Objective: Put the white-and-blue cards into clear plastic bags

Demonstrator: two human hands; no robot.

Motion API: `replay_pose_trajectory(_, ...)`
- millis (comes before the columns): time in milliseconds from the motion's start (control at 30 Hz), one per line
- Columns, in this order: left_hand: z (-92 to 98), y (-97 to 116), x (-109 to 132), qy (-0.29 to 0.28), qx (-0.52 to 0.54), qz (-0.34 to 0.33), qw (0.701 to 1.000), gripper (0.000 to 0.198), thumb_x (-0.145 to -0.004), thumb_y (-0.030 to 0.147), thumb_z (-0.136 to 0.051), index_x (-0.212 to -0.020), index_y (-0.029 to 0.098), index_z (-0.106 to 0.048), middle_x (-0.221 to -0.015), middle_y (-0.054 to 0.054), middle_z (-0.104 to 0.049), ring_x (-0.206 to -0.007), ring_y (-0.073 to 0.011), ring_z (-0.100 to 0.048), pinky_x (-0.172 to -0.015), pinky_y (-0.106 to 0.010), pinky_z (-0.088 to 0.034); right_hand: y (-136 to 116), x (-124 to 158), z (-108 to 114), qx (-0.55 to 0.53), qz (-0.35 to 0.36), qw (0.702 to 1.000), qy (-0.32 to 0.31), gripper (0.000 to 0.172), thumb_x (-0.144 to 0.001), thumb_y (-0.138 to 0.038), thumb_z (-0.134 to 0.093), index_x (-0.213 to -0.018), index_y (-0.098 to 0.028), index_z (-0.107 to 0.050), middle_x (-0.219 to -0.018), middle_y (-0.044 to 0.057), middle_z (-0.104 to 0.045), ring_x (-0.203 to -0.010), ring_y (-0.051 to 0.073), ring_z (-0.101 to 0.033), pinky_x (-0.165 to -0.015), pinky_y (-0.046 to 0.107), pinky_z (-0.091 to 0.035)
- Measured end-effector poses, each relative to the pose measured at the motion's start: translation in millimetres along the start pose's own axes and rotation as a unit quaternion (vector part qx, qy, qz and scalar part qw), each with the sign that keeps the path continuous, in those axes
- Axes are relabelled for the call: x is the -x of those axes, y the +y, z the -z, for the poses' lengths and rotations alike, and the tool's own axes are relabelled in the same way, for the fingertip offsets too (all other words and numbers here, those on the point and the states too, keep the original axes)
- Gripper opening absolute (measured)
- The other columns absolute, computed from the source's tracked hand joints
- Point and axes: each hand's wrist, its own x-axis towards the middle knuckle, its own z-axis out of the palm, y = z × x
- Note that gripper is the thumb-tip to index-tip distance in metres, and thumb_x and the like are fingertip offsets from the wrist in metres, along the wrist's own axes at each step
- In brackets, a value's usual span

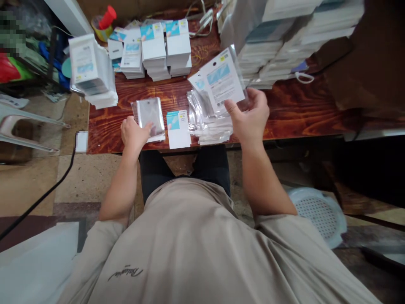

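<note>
My left hand (134, 131) is at a stack of clear plastic bags (151, 110), thumb on top and fingers curled at its left edge. My right hand (253, 116) pinches a white and blue printed card in a clear bag (221, 82) between thumb and fingers, raised and tilted. Behind that card, another similar card (199, 82) shows in part. Beneath it lies a loose pile of bagged cards (213, 130) near the table's front edge. Between the hands sits a small stack of blue and white cards (179, 133).
Along the back of the wooden table (133, 86) stand stacks of cards (154, 46) and a stack of bagged cards (91, 67). Tall piles of bagged cards (268, 46) rise at back right, near white-handled scissors (304, 77). A plastic stool (316, 215) is on the floor.
</note>
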Motion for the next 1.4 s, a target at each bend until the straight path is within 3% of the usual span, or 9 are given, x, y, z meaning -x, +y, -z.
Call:
replay_pose_trajectory(100, -4.8, -13, -22, 0.000, -0.032, 0.024, 0.999, 0.049, -0.068, 0.040, -0.090, -0.099, 0.019, -0.059, -0.112, -0.017, -0.071, -0.112, -0.0352, -0.066, -0.102, -0.051, -0.049, -11, 18, -1, 0.126, 0.091, 0.987, -0.050, 0.050, -0.095, -0.054, -0.066, -0.131, -0.019, -0.065, -0.132, 0.017, -0.067, -0.124, 0.036, -0.061, -0.103, 0.059, -0.048)
replay_pose_trajectory(233, -7.3, -23, -37, -0.028, -0.026, 0.027, 0.999, 0.033, -0.068, 0.039, -0.087, -0.078, 0.022, -0.060, -0.088, -0.007, -0.072, -0.086, -0.0267, -0.068, -0.087, -0.043, -0.052, -53, 64, -30, 0.188, 0.213, 0.904, -0.319, 0.034, -0.098, -0.042, -0.064, -0.119, -0.017, -0.073, -0.132, 0.015, -0.071, -0.127, 0.035, -0.057, -0.106, 0.052, -0.041)
replay_pose_trajectory(367, -0.2, -23, -38, -0.032, -0.015, 0.000, 0.999, 0.022, -0.075, 0.035, -0.080, -0.069, 0.022, -0.063, -0.076, -0.006, -0.070, -0.076, -0.0246, -0.066, -0.083, -0.040, -0.051, -75, 79, -52, 0.270, 0.262, 0.802, -0.464, 0.024, -0.098, -0.030, -0.064, -0.108, -0.011, -0.074, -0.125, 0.019, -0.072, -0.113, 0.034, -0.059, -0.090, 0.044, -0.043)
replay_pose_trajectory(500, 9.2, -21, -28, -0.011, -0.019, -0.056, 0.998, 0.017, -0.085, 0.034, -0.071, -0.075, 0.021, -0.070, -0.080, -0.011, -0.074, -0.083, -0.0291, -0.069, -0.088, -0.043, -0.051, -78, 74, -51, 0.291, 0.280, 0.757, -0.513, 0.025, -0.102, -0.014, -0.048, -0.105, -0.009, -0.072, -0.111, 0.019, -0.073, -0.101, 0.030, -0.061, -0.073, 0.038, -0.040)
replay_pose_trajectory(667, 5.7, -19, -22, 0.092, 0.116, -0.122, 0.981, 0.018, -0.092, 0.030, -0.064, -0.079, 0.020, -0.072, -0.092, -0.010, -0.077, -0.095, -0.0251, -0.072, -0.097, -0.041, -0.053, -70, 71, -45, 0.262, 0.267, 0.817, -0.439, 0.027, -0.103, -0.012, -0.046, -0.108, -0.011, -0.072, -0.097, 0.014, -0.077, -0.089, 0.024, -0.067, -0.070, 0.033, -0.044)
replay_pose_trajectory(867, -9.4, -4, -19, 0.050, 0.475, 0.054, 0.877, 0.023, -0.081, 0.034, -0.082, -0.079, 0.019, -0.065, -0.070, -0.001, -0.069, -0.064, -0.0146, -0.070, -0.064, -0.028, -0.060, -64, 65, -25, 0.014, 0.044, 0.997, -0.065, 0.031, -0.103, -0.042, -0.056, -0.104, -0.018, -0.075, -0.092, 0.008, -0.079, -0.077, 0.018, -0.073, -0.072, 0.032, -0.059)
replay_pose_trajectory(933, -10.2, 3, -14, 0.044, 0.522, 0.074, 0.848, 0.029, -0.077, 0.035, -0.087, -0.077, 0.019, -0.063, -0.070, 0.000, -0.069, -0.062, -0.0135, -0.069, -0.063, -0.027, -0.060, -67, 69, -18, -0.120, -0.082, 0.989, -0.040, 0.034, -0.096, -0.053, -0.066, -0.096, -0.020, -0.074, -0.082, 0.003, -0.076, -0.063, 0.016, -0.070, -0.059, 0.030, -0.060)
replay_pose_trajectory(1100, -7.3, 16, 4, 0.008, 0.570, 0.092, 0.816, 0.035, -0.074, 0.038, -0.091, -0.079, 0.020, -0.062, -0.075, -0.001, -0.072, -0.068, -0.0141, -0.072, -0.067, -0.028, -0.061, -69, 89, -26, -0.261, -0.297, 0.905, -0.159, 0.042, -0.077, -0.057, -0.083, -0.086, -0.017, -0.071, -0.066, -0.002, -0.071, -0.048, 0.013, -0.064, -0.043, 0.026, -0.059)
replay_pose_trajectory(1400, -3.9, 23, 40, -0.100, 0.572, 0.067, 0.811, 0.049, -0.062, 0.049, -0.097, -0.088, 0.017, -0.071, -0.080, -0.004, -0.077, -0.067, -0.0170, -0.073, -0.067, -0.032, -0.064, -69, 99, -53, -0.306, -0.275, 0.908, -0.071, 0.045, -0.077, -0.064, -0.082, -0.082, -0.022, -0.064, -0.065, -0.003, -0.069, -0.056, 0.013, -0.065, -0.055, 0.027, -0.062)
